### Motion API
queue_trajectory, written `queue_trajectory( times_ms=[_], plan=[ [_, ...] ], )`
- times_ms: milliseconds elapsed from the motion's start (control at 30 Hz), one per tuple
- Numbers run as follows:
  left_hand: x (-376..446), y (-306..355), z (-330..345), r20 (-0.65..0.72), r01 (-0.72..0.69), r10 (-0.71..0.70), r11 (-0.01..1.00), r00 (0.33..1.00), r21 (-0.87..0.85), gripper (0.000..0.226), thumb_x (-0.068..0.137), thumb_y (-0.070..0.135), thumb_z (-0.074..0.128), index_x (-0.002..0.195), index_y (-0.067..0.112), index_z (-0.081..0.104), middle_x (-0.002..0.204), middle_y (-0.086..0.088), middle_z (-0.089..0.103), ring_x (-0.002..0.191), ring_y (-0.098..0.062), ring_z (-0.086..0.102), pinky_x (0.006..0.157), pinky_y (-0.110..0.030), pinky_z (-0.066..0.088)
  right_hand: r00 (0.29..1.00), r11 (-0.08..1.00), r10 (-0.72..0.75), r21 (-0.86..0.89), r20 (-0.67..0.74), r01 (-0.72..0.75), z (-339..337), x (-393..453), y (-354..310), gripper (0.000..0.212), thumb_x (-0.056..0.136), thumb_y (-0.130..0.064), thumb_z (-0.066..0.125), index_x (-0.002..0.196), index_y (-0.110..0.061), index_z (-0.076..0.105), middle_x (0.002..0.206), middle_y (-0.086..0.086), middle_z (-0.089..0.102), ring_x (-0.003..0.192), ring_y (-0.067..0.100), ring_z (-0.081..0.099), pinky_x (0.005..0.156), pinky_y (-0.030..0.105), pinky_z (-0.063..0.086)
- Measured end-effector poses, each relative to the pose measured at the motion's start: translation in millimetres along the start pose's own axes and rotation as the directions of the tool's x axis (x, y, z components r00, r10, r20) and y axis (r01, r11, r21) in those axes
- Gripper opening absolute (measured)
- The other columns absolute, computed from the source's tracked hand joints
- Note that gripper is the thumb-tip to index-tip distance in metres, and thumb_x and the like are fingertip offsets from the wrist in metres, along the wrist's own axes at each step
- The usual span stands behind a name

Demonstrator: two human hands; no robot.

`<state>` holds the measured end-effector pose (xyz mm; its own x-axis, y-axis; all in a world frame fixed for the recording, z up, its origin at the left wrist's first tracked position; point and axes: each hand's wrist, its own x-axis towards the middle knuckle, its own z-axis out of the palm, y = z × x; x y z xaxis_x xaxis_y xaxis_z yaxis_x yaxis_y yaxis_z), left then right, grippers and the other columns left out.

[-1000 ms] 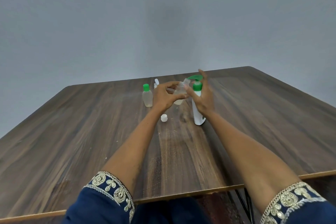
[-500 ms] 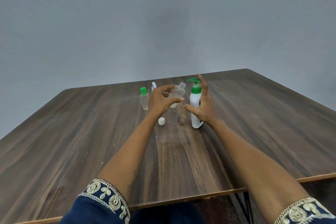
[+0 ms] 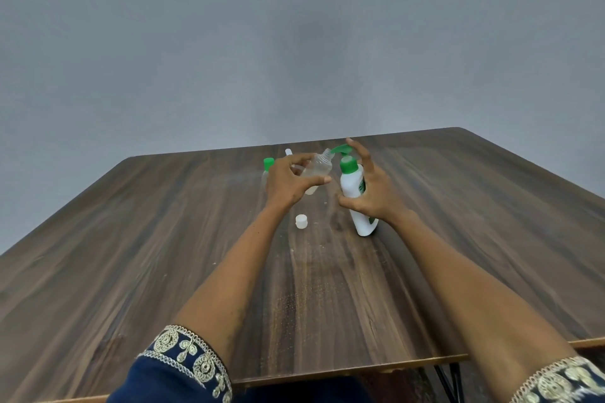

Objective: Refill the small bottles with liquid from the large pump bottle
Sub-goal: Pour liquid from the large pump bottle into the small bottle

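My left hand [image 3: 284, 185] grips a small clear bottle [image 3: 319, 168] with no cap, tilted so that its open neck points up at the green pump spout [image 3: 339, 149]. The large white pump bottle [image 3: 354, 188] leans to the left with its base on the wooden table [image 3: 163, 239]. My right hand [image 3: 371, 195] wraps round it, thumb in front, index finger stretched up beside the pump head. A loose white cap [image 3: 301, 221] lies on the table just below my left hand.
Behind my left hand stands a small bottle with a green cap [image 3: 268, 164], and a white-tipped small bottle [image 3: 288, 152] peeks out past it. The table's near edge [image 3: 360, 370] runs just in front of my sleeves.
My right hand has slid from the pump head down onto the bottle's body, and the pump bottle now leans left. My left hand keeps the small bottle's neck near the spout.
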<state>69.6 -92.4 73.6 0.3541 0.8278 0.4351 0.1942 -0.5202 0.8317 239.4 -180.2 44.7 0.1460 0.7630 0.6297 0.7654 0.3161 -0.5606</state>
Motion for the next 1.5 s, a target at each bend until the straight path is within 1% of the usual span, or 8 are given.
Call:
queue_trajectory(
  times_ms=[100, 333, 633, 733, 933, 1033, 1233, 1500],
  plan=[
    [0.9, -5.7, -4.2, -0.005, -0.009, 0.009, 1.0, 1.0, 0.01, 0.047, 0.052, 0.034, 0.089, 0.095, 0.033, 0.07, 0.089, 0.008, 0.068, 0.077, -0.015, 0.062, 0.075, -0.04, 0.056, 0.999, 1.0, -0.003, -0.031, 0.046, 0.004, 2.8, 4.4, -1.0, 0.102, 0.058, -0.038, 0.069, 0.145, -0.045, 0.016, 0.125, -0.009, 0.054, 0.074, -0.005, 0.051, 0.066, 0.027, 0.047],
    [-2.1, -23.1, -13.1, -0.024, 0.053, -0.054, 0.998, 0.998, -0.024, 0.057, 0.036, 0.056, 0.081, 0.09, 0.042, 0.066, 0.089, 0.01, 0.068, 0.08, -0.013, 0.064, 0.078, -0.038, 0.056, 0.988, 0.98, -0.002, -0.194, 0.157, 0.033, 9.5, 14.4, -4.7, 0.104, 0.058, -0.035, 0.069, 0.144, -0.052, 0.013, 0.104, -0.016, 0.05, 0.059, 0.007, 0.047, 0.057, 0.024, 0.039],
    [-3.0, -36.4, -19.6, -0.045, 0.079, -0.079, 0.997, 0.996, -0.01, 0.06, 0.051, 0.035, 0.09, 0.107, 0.022, 0.07, 0.095, 0.001, 0.07, 0.079, -0.013, 0.061, 0.076, -0.035, 0.055, 0.988, 0.969, -0.017, -0.242, 0.153, 0.054, 21.6, 23.1, -15.3, 0.089, 0.058, -0.032, 0.067, 0.134, -0.045, 0.022, 0.082, -0.021, 0.05, 0.054, 0.012, 0.049, 0.056, 0.028, 0.042],
    [-1.1, -37.6, -17.9, -0.048, 0.086, -0.087, 0.996, 0.995, -0.014, 0.063, 0.05, 0.038, 0.089, 0.108, 0.022, 0.069, 0.095, 0.002, 0.069, 0.082, -0.014, 0.062, 0.077, -0.036, 0.055, 0.984, 0.964, -0.027, -0.257, 0.176, 0.072, 22.7, 21.9, -15.3, 0.102, 0.063, -0.027, 0.069, 0.146, -0.052, 0.016, 0.098, -0.027, 0.051, 0.051, 0.009, 0.045, 0.053, 0.019, 0.038],
    [-0.5, -36.2, -11.1, -0.062, 0.103, -0.105, 0.994, 0.993, -0.028, 0.06, 0.053, 0.035, 0.089, 0.107, 0.02, 0.069, 0.097, 0.0, 0.068, 0.089, -0.014, 0.062, 0.081, -0.035, 0.054, 0.987, 0.991, 0.013, -0.137, 0.162, 0.01, 25.8, 22.5, -13.1, 0.093, 0.06, -0.026, 0.066, 0.142, -0.041, 0.027, 0.094, -0.027, 0.051, 0.054, 0.006, 0.047, 0.055, 0.019, 0.037],
    [-2.0, -34.6, -9.7, -0.07, 0.103, -0.105, 0.994, 0.992, -0.032, 0.059, 0.055, 0.034, 0.088, 0.108, 0.018, 0.069, 0.1, -0.001, 0.068, 0.089, -0.013, 0.06, 0.079, -0.031, 0.052, 0.989, 0.998, 0.0, -0.069, 0.148, 0.011, 28.2, 20.3, -10.9, 0.092, 0.06, -0.022, 0.066, 0.142, -0.039, 0.027, 0.116, -0.016, 0.054, 0.056, 0.006, 0.048, 0.059, 0.019, 0.039],
    [-4.8, -35.1, -12.5, -0.075, 0.14, -0.141, 0.99, 0.987, -0.024, 0.058, 0.054, 0.031, 0.089, 0.107, 0.017, 0.069, 0.099, -0.003, 0.067, 0.091, -0.016, 0.061, 0.082, -0.036, 0.053, 0.991, 0.999, -0.028, -0.034, 0.13, 0.033, 33.1, 21.0, -14.5, 0.08, 0.059, -0.019, 0.062, 0.134, -0.032, 0.035, 0.114, -0.008, 0.057, 0.055, 0.007, 0.045, 0.058, 0.022, 0.04],
    [-11.4, -48.5, -16.5, -0.08, 0.181, -0.181, 0.983, 0.98, -0.013, 0.06, 0.051, 0.028, 0.09, 0.105, 0.015, 0.069, 0.1, -0.003, 0.069, 0.095, -0.018, 0.063, 0.088, -0.042, 0.052, 0.988, 0.993, -0.002, -0.116, 0.154, 0.02, 36.7, 20.8, -17.7, 0.075, 0.059, -0.024, 0.058, 0.132, -0.019, 0.044, 0.121, -0.002, 0.059, 0.08, 0.02, 0.055, 0.069, 0.026, 0.039]
  ],
)
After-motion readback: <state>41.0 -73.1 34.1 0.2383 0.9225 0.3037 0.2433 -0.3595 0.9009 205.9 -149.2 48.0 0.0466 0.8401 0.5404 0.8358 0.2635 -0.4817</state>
